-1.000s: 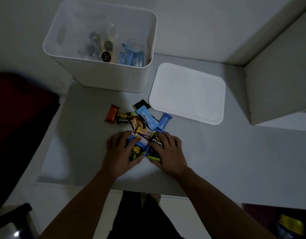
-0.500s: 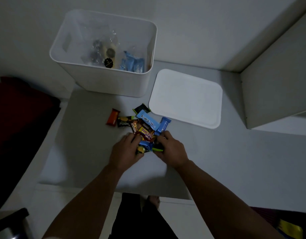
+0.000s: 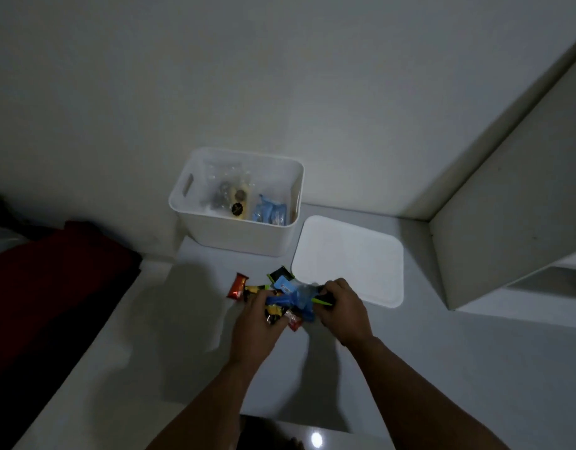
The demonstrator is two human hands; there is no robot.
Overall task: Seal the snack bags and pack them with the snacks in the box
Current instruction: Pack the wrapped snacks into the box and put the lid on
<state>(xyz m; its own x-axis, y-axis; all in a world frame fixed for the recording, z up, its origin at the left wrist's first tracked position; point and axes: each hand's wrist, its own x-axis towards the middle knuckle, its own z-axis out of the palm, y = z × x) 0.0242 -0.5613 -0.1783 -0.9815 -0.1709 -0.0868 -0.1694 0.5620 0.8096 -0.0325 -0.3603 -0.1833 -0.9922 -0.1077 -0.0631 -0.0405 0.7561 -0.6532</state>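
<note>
Fingers (image 3: pixel 264 302) of L hand (image 3: pixel 254 326) are curled round a bunch of snack wrappers (image 3: pixel 291 303); fingers of R hand (image 3: pixel 342 308) are curled round the same bunch from the 3 o'clock side. Bunch is held between both hands, just above or on the table (image 3: pixel 442 368); contact w/ surface cannot be told. Blue wrappers lie on top of the bunch, yellow/red ones underneath, a green-edged one is seen at the R thumb. Frame is dim and the bunch is blurred; count not readable.

An orange snack bar (image 3: pixel 238 285) is left on the table at approx. 10 o'clock from L hand, apart from the fingers. A black packet (image 3: pixel 280 275) lies at 12 o'clock from the bunch, near the lid's edge.

White box (image 3: pixel 215 235) stands at 12 o'clock from the hands, against the wall, well apart from them. Inside are seen clear bags w/ dark and yellowish contents (image 3: pixel 234 199) at centre and a bag w/ blue packets (image 3: pixel 270 212) toward its 3 o'clock side. White lid (image 3: pixel 361 254) lies flat on the table just beside the box at 3 o'clock; R hand is at the lid's near-left edge.

A dark red fabric (image 3: pixel 52 287) is seen at 9 o'clock, off the table.
</note>
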